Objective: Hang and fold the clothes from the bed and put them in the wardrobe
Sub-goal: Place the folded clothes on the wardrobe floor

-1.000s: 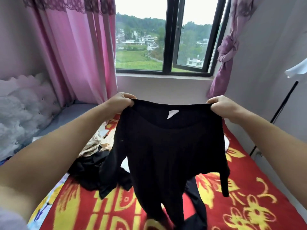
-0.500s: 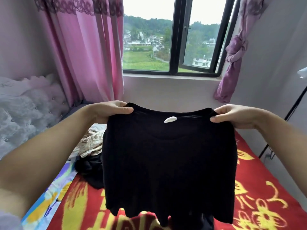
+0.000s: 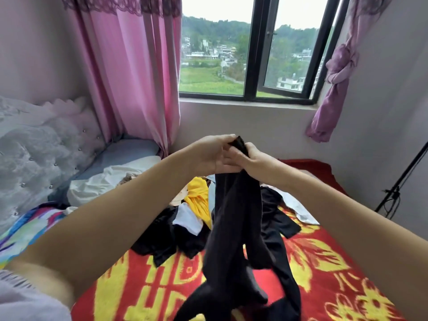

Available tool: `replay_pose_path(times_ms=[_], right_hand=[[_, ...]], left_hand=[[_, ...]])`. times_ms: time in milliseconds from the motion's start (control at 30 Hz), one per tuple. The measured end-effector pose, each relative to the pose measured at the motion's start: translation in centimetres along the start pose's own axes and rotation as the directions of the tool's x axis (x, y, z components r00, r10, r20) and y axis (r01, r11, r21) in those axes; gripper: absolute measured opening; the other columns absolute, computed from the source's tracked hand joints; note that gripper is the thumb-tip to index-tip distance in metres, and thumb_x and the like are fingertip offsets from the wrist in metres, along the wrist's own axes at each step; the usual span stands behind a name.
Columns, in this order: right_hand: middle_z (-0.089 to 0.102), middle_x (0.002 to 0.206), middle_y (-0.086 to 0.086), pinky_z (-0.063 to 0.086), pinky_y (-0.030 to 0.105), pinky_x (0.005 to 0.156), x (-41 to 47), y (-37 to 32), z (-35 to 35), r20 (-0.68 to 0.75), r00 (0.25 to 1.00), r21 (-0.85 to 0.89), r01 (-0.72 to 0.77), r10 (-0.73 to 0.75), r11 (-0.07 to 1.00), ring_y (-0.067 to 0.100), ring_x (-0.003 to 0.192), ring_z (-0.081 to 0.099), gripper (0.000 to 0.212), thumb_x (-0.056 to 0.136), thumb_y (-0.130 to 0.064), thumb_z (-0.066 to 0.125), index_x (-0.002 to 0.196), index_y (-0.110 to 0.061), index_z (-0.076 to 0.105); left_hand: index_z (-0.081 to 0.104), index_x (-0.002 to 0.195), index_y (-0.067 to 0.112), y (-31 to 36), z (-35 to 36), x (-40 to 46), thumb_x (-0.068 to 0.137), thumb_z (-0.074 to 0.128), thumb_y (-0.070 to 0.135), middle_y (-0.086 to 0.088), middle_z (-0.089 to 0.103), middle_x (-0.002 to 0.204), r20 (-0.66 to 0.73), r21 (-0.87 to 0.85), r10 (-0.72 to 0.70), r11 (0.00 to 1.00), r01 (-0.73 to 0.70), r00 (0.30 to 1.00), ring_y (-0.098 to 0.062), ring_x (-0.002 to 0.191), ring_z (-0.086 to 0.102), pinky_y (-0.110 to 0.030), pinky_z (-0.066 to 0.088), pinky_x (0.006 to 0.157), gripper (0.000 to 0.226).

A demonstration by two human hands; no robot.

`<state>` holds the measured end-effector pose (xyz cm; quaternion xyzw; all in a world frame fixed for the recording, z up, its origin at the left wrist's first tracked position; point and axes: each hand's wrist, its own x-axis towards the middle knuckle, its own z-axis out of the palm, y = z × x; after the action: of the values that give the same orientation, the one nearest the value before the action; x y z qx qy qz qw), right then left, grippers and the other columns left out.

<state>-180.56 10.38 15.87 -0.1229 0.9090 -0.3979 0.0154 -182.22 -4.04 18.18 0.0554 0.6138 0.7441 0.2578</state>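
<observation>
Matt black knit garment (image 3: 234,218); soft printed cloth bedspread (image 3: 324,262); pink cloth curtain (image 3: 129,72)

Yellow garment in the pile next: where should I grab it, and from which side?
Judging from its pose, take the yellow garment at its bunched upper end, coming from above and the left. That end sits atop the pile; the hanging black top covers its right side.

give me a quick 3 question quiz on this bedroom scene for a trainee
1. True or false: the black garment lies flat on the bed.
2. Which colour is the garment in the pile just left of the black one? A green B yellow C blue
3. What do both hands grip?

Key
1. False: it hangs from the hands, its lower end on the red and yellow blanket.
2. B, the yellow garment.
3. The left hand and right hand grip the black garment's bunched top.
</observation>
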Motion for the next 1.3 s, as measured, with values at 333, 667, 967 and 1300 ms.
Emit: replay_pose_path(times_ms=[333, 667, 967, 1300], right_hand=[[0.062, 0.091, -0.003, 0.047, 0.018, 0.058, -0.5, 0.7, -1.8, 0.024, 0.982, 0.064, 0.185, -0.187, 0.981, 0.012, 0.075, 0.059, 0.038, 0.089, 0.001, 0.039, 0.113, -0.024, 0.056], [0.069, 0.083, -0.001, 0.05, 0.029, 0.071, -1.4, 7.8, -1.1, 0.156, 0.982, -0.038, -0.104, 0.109, 0.994, 0.014, 0.08, 0.064, 0.018, 0.078, -0.006, 0.05, 0.078, -0.019, 0.062], [0.063, 0.066, -0.004, 0.043, 0.018, 0.051, -0.7, 14.7, 0.9, -0.05, 0.998, 0.072, -0.04, 0.044, 0.997, 0.011, 0.059, 0.057, 0.019, 0.084, -0.009, 0.05, 0.076, -0.022, 0.062], [0.07, 0.081, -0.017, 0.044, 0.008, 0.065, -1.1, 15.7, 4.6, 0.004, 0.981, 0.123, 0.191, -0.193, 0.974, -0.004, 0.075, 0.064, 0.004, 0.088, -0.034, 0.067, 0.087, -0.03, 0.068]], left_hand=[[0.044, 0.138, 0.017, -1.5, -0.8, -1.1, 0.084, 0.07, 0.026, -0.004, 0.054, 0.13, 0.168, 0.924, 0.501, 0.219, -0.312, 0.849, -0.021, 0.123, 0.048, -0.035, 0.037, 0.106, 0.06], [0.068, 0.089, 0.036, 0.9, 1.3, -0.4, 0.088, 0.066, 0.025, 0.025, 0.065, 0.08, 0.214, 0.902, 0.458, 0.245, -0.354, 0.863, 0.011, 0.074, 0.061, -0.005, 0.047, 0.068, 0.011], [0.061, 0.077, 0.03, 0.2, -1.3, -0.9, 0.088, 0.066, 0.025, 0.017, 0.062, 0.071, 0.138, 0.933, 0.454, 0.239, -0.269, 0.88, 0.001, 0.068, 0.058, -0.016, 0.047, 0.069, 0.014], [0.066, 0.065, 0.039, 1.4, -9.4, -4.6, 0.084, 0.072, 0.024, 0.022, 0.062, 0.061, -0.105, 0.91, 0.523, 0.393, -0.13, 0.846, 0.008, 0.058, 0.057, -0.005, 0.041, 0.057, 0.025]])
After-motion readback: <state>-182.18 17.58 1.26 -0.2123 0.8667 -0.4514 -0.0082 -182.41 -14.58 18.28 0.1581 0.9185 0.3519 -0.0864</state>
